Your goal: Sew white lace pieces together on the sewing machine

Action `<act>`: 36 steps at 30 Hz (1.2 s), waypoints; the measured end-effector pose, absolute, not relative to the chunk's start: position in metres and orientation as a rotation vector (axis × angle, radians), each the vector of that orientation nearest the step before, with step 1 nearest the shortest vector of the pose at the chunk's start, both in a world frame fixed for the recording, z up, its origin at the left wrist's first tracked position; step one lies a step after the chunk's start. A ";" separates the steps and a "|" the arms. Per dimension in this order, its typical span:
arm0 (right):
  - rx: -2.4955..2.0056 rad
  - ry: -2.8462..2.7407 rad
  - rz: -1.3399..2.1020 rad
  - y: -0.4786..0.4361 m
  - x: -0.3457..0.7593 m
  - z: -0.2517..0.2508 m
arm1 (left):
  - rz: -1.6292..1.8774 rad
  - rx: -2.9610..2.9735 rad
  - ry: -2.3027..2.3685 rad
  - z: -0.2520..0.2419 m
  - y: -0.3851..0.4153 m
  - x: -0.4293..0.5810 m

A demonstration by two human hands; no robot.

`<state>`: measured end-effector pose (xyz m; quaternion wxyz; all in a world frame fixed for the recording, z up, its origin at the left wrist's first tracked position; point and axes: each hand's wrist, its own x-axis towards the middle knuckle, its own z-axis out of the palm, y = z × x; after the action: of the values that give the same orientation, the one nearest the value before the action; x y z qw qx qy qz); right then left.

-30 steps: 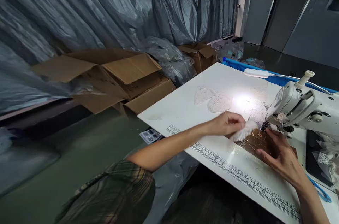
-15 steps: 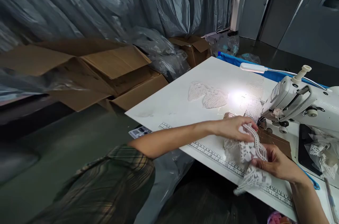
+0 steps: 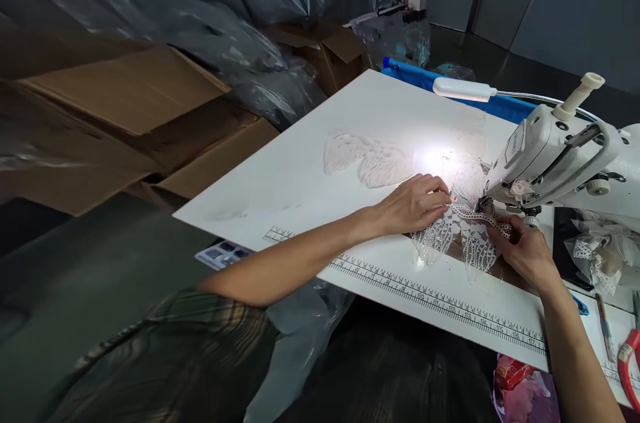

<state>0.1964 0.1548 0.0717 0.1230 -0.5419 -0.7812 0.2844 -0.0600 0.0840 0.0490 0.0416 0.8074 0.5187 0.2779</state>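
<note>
White lace fabric [image 3: 477, 246] with leaf-like points lies on the table just in front of the sewing machine [image 3: 545, 156], near its presser foot. A narrow strip of lace trim [image 3: 470, 213] runs along its upper edge. My left hand [image 3: 420, 203] is closed on the lace's left side, fingertips pressed together. My right hand [image 3: 525, 249] pinches the lace and trim on the right, close beside the needle area. More white lace [image 3: 385, 163] stretches flat across the table to the left and behind, under the bright lamp.
The white table [image 3: 280, 189] has a printed ruler [image 3: 425, 296] along its front edge. A lamp [image 3: 463, 89] hangs over the back. On the right are lace scraps [image 3: 600, 256], a thin tool [image 3: 605, 329] and red-handled scissors [image 3: 627, 359]. Open cardboard boxes [image 3: 120, 96] stand at left.
Both hands have brought the lace from the table's front edge up to the presser foot. It was bunched and raised before; now it lies spread flat. The camera view has shifted.
</note>
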 end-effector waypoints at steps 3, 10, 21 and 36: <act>-1.535 -2.180 0.939 0.154 0.201 0.069 | 0.664 2.487 1.376 0.054 0.080 -0.058; -1.511 -1.980 1.218 0.162 0.211 0.063 | 0.772 2.447 1.443 0.053 0.073 -0.049; -1.500 -1.879 1.282 0.170 0.220 0.063 | 1.114 1.651 1.559 0.083 0.063 -0.046; -1.345 -1.839 1.424 0.144 0.185 0.080 | 1.000 1.192 1.307 0.077 0.071 -0.040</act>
<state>0.1847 0.1436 0.0800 0.2257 -0.4877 -0.6668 0.5163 -0.0399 0.0708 0.0767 0.5267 0.4985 0.5469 0.4183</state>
